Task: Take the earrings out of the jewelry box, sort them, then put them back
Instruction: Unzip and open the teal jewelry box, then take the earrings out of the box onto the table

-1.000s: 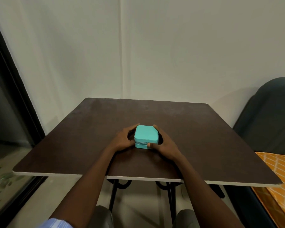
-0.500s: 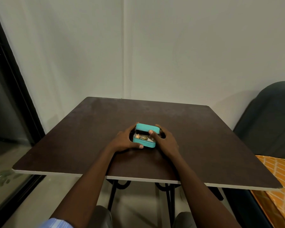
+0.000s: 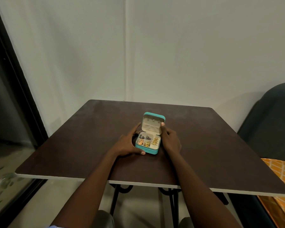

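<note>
Here the turquoise jewelry box (image 3: 147, 149) sits open near the middle of the dark counter (image 3: 72, 145), its lid (image 3: 152, 125) standing upright. The left hand (image 3: 127, 146) cups the box's left side, fingers spread along the wall and thumb against the front corner; the fingertips behind the box are hidden. The right hand (image 3: 170, 140) lies along the right side, thumb pressed to the lid's right edge, its other fingers out of sight behind the box. Gold earrings (image 3: 147, 143) fill several compartments; the darker pieces (image 3: 146, 137) in the back row are perhaps earrings too, too small to tell.
</note>
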